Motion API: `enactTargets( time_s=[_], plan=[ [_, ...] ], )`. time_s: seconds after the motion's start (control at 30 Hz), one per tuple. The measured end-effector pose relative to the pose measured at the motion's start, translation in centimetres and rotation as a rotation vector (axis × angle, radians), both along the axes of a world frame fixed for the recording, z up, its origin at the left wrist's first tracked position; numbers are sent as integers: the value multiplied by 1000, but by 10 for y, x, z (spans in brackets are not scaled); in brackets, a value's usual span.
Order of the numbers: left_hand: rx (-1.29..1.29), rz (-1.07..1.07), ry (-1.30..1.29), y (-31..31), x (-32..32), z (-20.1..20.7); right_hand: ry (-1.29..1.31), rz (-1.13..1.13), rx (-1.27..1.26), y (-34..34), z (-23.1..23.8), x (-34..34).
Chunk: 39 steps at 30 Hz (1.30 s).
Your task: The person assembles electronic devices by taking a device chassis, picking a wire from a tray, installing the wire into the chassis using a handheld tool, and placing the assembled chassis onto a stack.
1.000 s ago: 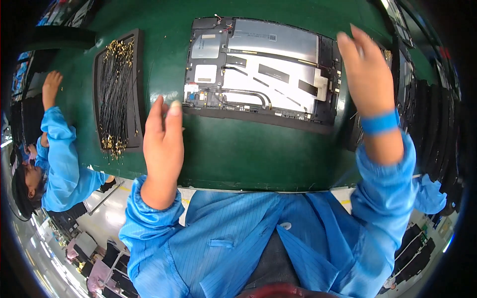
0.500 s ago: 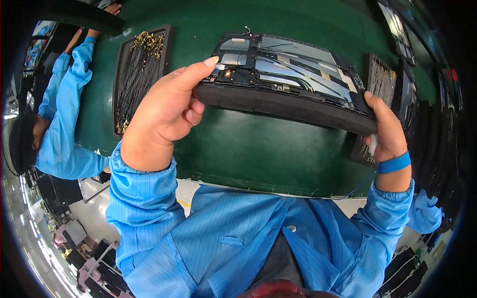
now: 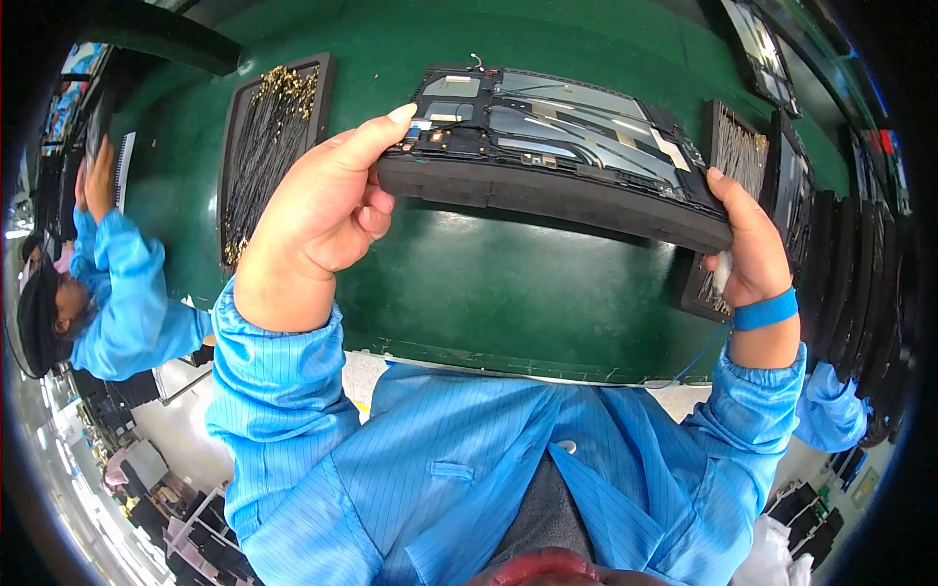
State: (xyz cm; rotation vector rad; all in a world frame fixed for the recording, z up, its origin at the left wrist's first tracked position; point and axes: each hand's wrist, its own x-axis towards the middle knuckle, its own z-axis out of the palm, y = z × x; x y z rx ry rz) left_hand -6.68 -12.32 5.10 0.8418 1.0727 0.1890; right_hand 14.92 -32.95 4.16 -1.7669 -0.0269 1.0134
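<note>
A tablet-like device shell (image 3: 576, 127) with dark panels, ribbon strips and thin cables lies face up in a black foam tray (image 3: 547, 205). Both my hands carry this tray above the green table, tilted toward me. My left hand (image 3: 327, 195) grips its left end, thumb on the top edge near a small circuit board and fingers curled beneath. At the right end, my right hand (image 3: 752, 230) clasps the corner with the thumb on top. Something small and white (image 3: 722, 272) shows by the right fingers; I cannot make out what it is. A blue band (image 3: 767, 311) circles my right wrist.
On the green table (image 3: 469, 303), a black tray of thin black cables with gold ends (image 3: 274, 146) lies at left. Another cable tray (image 3: 738, 146) is at right, beside more device shells (image 3: 791, 176) and stacked black foam trays (image 3: 860, 283). A co-worker (image 3: 122, 283) sits at left.
The foam tray with the device has shifted slightly left with my hands, both still gripping it. At left, the co-worker's arms have moved, and a spiral-bound pad now shows beside their hands.
</note>
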Motion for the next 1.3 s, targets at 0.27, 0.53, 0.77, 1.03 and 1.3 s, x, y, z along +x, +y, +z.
enactTargets(
  time_s=[0.27, 0.53, 0.77, 1.03, 1.3],
  plan=[
    [434, -7, 281, 19, -31, -40, -544, 469, -117, -31, -33, -66],
    [696, 85, 364, -14, -24, -55, -1177, 130, -478, -75, -46, -60],
    [793, -53, 267, -35, -24, -59, -1063, 138, -634, -61, -55, -36],
    [1791, -616, -58, -82, -20, -34, -1114, 672, -148, -67, -5, -70],
    [1498, -1059, -542, -103, -9, -33, -64, 842, 420, -53, -16, -81]
  ],
)
